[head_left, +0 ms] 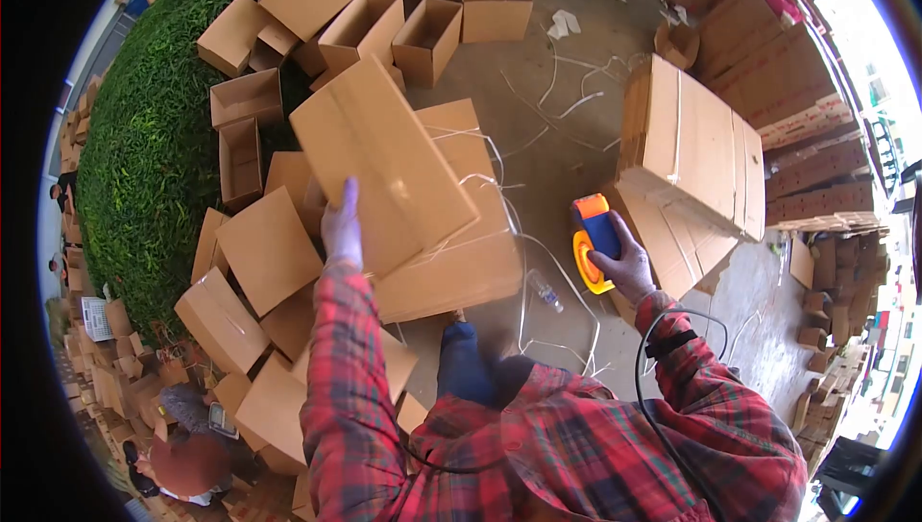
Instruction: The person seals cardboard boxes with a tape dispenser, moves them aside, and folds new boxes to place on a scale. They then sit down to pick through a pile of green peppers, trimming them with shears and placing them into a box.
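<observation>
A cardboard box tilts at the upper centre of the frame, grasped at its lower-left edge by a worker's left grip, one digit laid along the upper face and the others hidden beneath. The right grip, right of centre, is closed around a blue-and-orange tape dispenser. The box is probably light and fairly stiff, its smooth panels prone to denting; opposite edges or corners would likely offer the surest hold. The left arm reaches nearly straight up the frame; the right bends at the elbow, its forearm angled inward. A strapped carton bundle lies below the box, near loose white strapping.
</observation>
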`<state>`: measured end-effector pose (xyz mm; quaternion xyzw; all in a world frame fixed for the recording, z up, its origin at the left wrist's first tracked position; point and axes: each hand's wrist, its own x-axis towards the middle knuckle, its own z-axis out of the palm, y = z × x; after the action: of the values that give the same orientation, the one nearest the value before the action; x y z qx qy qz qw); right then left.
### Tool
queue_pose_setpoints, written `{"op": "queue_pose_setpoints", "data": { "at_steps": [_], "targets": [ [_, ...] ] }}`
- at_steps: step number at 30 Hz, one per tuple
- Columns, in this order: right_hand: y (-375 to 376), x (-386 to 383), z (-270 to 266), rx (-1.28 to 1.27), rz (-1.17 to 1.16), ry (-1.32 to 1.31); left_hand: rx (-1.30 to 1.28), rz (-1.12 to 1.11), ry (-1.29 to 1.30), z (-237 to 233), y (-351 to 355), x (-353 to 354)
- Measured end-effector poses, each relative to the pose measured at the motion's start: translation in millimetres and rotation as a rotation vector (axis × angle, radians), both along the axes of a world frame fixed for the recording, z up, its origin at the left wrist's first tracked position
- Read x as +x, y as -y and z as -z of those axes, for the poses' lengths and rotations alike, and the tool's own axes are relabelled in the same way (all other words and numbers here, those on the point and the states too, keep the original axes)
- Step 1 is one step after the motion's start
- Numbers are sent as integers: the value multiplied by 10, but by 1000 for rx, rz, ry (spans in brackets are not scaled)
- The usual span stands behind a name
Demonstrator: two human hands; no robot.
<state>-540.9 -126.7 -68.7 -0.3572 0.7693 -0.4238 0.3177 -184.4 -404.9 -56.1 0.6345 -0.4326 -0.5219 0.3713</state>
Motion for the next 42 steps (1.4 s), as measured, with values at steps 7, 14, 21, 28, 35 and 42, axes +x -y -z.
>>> {"op": "queue_pose_setpoints", "data": {
  "at_steps": [7,14,21,28,35,42],
  "targets": [
    [641,362,-217,-24,-4,-85,-49,44,122,630,1276,-721],
    [552,624,-362,179,71,-34,-44,36,179,542,1299,-797],
    [467,428,-80,182,107,93,-30,29,49,533,1234,-750],
    [290,-238,266,148,121,118,33,-23,76,357,1174,-943],
    [-294,-902,315,209,217,-30,60,-24,174,446,1294,-1207],
    [-757,-1154,273,174,382,-79,106,-42,1,501,1232,-1143]
  ]
}}
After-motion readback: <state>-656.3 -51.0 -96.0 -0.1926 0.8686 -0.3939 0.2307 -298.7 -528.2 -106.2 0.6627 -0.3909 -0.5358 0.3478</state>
